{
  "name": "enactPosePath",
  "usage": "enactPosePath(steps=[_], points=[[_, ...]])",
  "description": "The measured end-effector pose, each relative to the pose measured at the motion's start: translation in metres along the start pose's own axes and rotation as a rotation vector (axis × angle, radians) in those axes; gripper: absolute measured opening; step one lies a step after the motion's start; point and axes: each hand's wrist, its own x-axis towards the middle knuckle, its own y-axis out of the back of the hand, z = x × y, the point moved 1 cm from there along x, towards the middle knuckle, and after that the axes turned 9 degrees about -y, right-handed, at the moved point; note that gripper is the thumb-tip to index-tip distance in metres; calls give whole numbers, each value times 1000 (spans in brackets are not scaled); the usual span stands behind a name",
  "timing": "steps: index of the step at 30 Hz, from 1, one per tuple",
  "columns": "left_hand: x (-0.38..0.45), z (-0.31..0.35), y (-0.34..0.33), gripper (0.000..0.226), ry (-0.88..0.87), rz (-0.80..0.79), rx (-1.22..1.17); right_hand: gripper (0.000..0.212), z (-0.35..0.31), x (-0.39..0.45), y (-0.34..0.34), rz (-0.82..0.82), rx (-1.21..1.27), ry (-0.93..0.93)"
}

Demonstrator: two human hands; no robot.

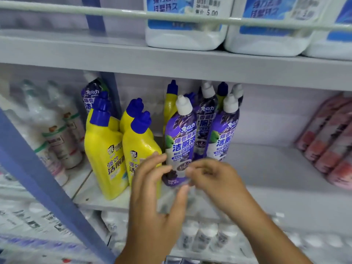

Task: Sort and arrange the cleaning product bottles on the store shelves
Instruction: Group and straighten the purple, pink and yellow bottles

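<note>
A purple toilet-cleaner bottle with a white cap (pixel 180 138) stands at the front of the middle shelf (pixel 266 187). My left hand (pixel 158 197) holds its base from the left and below, with fingers also touching a yellow bottle (pixel 139 149). My right hand (pixel 215 180), blurred, curls its fingertips onto the bottle's lower right side. More purple bottles (pixel 224 134) stand behind and to the right. Yellow bottles with blue caps (pixel 104 149) stand to the left.
White bottles (pixel 57 134) fill the left end past a blue upright (pixel 43 180). Pink bottles (pixel 331 141) lie at the right end, with bare shelf between. Large white jugs (pixel 186 37) sit on the shelf above. Small white bottles (pixel 205 239) are below.
</note>
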Motion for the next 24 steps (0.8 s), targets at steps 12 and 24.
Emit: enactPosePath(steps=[12, 24], points=[[14, -11, -109, 97, 486, 166, 113, 53, 31, 72, 86, -3, 60, 68], [18, -7, -127, 42, 667, 79, -131, 54, 51, 87, 134, -120, 109, 85]])
